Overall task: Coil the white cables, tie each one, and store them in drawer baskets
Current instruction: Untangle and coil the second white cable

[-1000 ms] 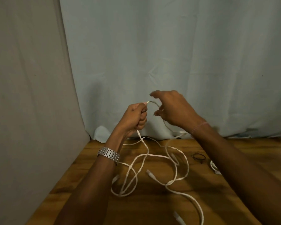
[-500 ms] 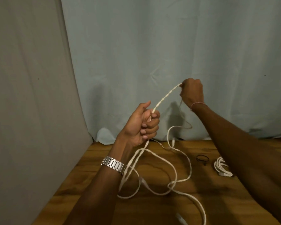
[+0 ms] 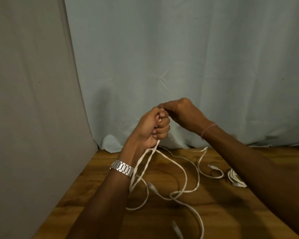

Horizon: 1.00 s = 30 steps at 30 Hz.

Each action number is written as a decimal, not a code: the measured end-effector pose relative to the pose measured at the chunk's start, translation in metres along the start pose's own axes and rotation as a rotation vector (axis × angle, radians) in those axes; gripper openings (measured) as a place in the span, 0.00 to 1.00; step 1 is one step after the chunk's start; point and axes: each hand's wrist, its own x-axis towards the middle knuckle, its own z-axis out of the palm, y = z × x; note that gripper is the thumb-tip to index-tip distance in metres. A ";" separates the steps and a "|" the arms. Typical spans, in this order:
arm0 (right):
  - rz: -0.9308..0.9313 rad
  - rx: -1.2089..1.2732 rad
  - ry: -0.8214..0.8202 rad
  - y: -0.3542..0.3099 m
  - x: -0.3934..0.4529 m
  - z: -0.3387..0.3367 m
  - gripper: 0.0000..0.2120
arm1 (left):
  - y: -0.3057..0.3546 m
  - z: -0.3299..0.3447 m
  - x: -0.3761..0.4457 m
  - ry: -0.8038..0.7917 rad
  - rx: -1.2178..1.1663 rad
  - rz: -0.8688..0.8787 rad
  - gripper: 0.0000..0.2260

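Gathering slack, the left hand [image 3: 153, 128] is fisted around the long white flat cable [image 3: 185, 168], raised above the brown wooden bench [image 3: 214, 213] in front of a pale blue curtain [image 3: 179, 57]. Its fingers curl tightly over the strands, probably so the loops already collected stay stacked in one place while more length is fed in. The right hand [image 3: 181, 113] sits just beside it, touching at the knuckles, with fingertips pinched together at the top of the left fist; it looks to be laying the next turn into that grip, though the cable between its fingers is hidden.

From the underside of the left fist two or three strands drop steeply down and slightly left past a silver metal watch [image 3: 122, 168], so the held part runs near vertical. Below, the loose remainder sprawls in wide open curves across the bench, trending toward the near right, with pale plug ends lying among the loops. A separate small white cable bundle [image 3: 235, 179] rests on the bench farther right, well apart from the hands.
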 end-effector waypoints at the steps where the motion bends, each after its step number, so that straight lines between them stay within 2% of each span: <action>1: 0.017 -0.019 0.015 0.003 0.001 0.005 0.09 | 0.001 0.001 0.000 0.007 -0.012 0.003 0.17; 4: 0.118 -0.088 0.078 0.022 0.006 0.017 0.08 | 0.006 0.005 0.000 0.010 -0.061 -0.006 0.15; 7: 0.358 -0.163 0.179 0.060 0.008 0.008 0.10 | 0.002 0.014 -0.007 -0.005 -0.062 -0.066 0.14; 12: 0.583 -0.316 0.104 0.077 0.011 0.003 0.12 | -0.005 0.017 -0.011 -0.046 -0.107 -0.097 0.14; 14: 0.635 -0.258 0.083 0.076 0.016 0.008 0.11 | -0.002 0.021 -0.009 -0.061 -0.115 -0.085 0.14; 16: 0.655 -0.176 -0.044 0.074 0.022 0.010 0.12 | 0.001 0.023 -0.008 -0.055 -0.100 -0.065 0.14; 17: 0.636 -0.150 -0.114 0.072 0.023 0.008 0.17 | 0.001 0.021 -0.007 -0.034 -0.091 -0.054 0.14; 18: 0.586 -0.137 -0.163 0.065 0.022 0.004 0.25 | 0.002 0.019 -0.006 -0.007 -0.089 -0.042 0.14; 20: 0.417 -0.070 -0.150 0.046 0.018 -0.003 0.42 | 0.006 0.012 -0.003 0.045 -0.111 -0.016 0.15; 21: 0.311 -0.010 -0.112 0.033 0.016 -0.005 0.43 | 0.008 0.010 -0.002 0.061 -0.119 -0.004 0.15; 22: 0.210 0.061 -0.085 0.021 0.012 -0.004 0.39 | 0.010 0.009 -0.001 0.068 -0.120 0.005 0.15; 24: 0.039 0.156 -0.009 0.003 0.005 0.000 0.23 | 0.011 0.012 -0.001 0.068 -0.107 0.013 0.17; 26: -0.012 0.179 0.092 -0.002 0.003 0.003 0.13 | 0.009 0.018 -0.002 0.059 -0.101 0.016 0.17; 30: 0.025 0.092 0.112 0.010 0.012 0.016 0.15 | 0.011 0.016 -0.004 0.077 -0.144 0.003 0.18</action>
